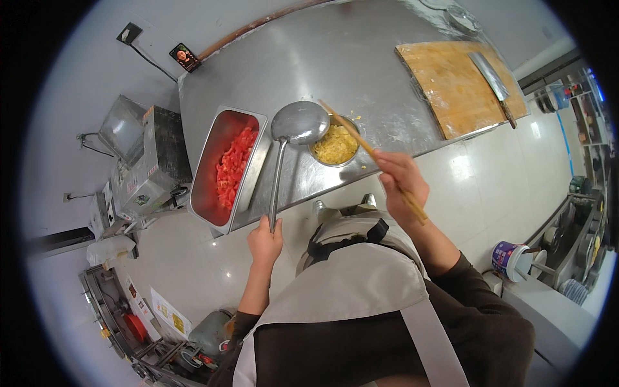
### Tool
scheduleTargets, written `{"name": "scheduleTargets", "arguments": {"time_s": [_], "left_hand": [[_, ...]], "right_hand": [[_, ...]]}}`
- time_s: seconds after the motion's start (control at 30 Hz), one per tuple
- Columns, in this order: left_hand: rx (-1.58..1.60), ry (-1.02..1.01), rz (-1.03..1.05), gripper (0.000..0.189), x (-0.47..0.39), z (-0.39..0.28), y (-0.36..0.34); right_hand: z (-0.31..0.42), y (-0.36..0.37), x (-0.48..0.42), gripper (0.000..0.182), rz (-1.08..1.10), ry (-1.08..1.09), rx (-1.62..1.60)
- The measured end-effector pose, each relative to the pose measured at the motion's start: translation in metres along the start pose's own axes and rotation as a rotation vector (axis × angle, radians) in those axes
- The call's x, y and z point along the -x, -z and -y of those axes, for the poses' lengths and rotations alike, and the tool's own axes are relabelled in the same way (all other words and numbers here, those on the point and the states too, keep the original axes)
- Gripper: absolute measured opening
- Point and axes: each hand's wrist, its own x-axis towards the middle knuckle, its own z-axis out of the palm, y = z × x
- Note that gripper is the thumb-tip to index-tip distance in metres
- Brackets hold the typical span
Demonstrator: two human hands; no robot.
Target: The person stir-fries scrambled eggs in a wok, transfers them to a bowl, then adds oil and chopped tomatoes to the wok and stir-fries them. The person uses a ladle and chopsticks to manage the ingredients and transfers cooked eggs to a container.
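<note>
My left hand (266, 240) grips the long handle of a steel ladle (301, 122), whose bowl is turned with its rounded underside up. The bowl hangs over the left rim of a round metal bowl of yellow food pieces, probably scrambled egg (337, 145). In my right hand (402, 186) is a pair of wooden chopsticks (355, 133), slanting across the right side of that bowl. To the left, a deep rectangular steel pan (203, 188) holds chopped red pieces that look like tomato (234, 167). A few yellow crumbs lie on the table around the bowl.
The steel table (290, 63) has its near edge just before me. On its right lie a wooden cutting board (435, 82) and a cleaver (488, 77), its handle past the board's edge. A phone (184, 57) leans at the back left. A bucket (510, 260) stands at right.
</note>
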Motion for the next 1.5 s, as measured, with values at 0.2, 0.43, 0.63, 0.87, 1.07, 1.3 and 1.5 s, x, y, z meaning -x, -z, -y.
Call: {"name": "scheduleTargets", "arguments": {"time_s": [0.2, 0.43, 0.63, 0.87, 1.07, 1.3, 1.5], "left_hand": [[0.165, 0.081, 0.016, 0.027, 0.006, -0.006, 0.004], [0.162, 0.04, -0.015, 0.025, -0.003, -0.007, 0.005], [0.297, 0.157, -0.001, 0.027, -0.002, -0.008, 0.003], [0.327, 0.183, -0.023, 0.026, 0.0, -0.014, 0.013], [0.3, 0.22, 0.001, 0.026, 0.006, -0.019, 0.013], [0.318, 0.268, 0.028, 0.026, 0.007, -0.023, 0.014], [0.322, 0.245, 0.015, 0.027, 0.006, -0.025, 0.013]], "right_hand": [[-0.021, -0.009, 0.021, 0.017, 0.045, -0.079, 0.011], [-0.07, 0.016, 0.023, 0.017, -0.195, -0.466, -0.067], [-0.147, 0.035, 0.007, 0.025, -0.39, -0.775, -0.31], [-0.163, 0.002, 0.03, 0.026, -0.247, -0.619, 0.017], [-0.138, -0.01, 0.025, 0.017, -0.232, -0.405, 0.115], [-0.135, -0.012, 0.02, 0.012, -0.211, -0.389, 0.073], [-0.141, -0.012, 0.023, 0.011, -0.216, -0.45, 0.076]]}}
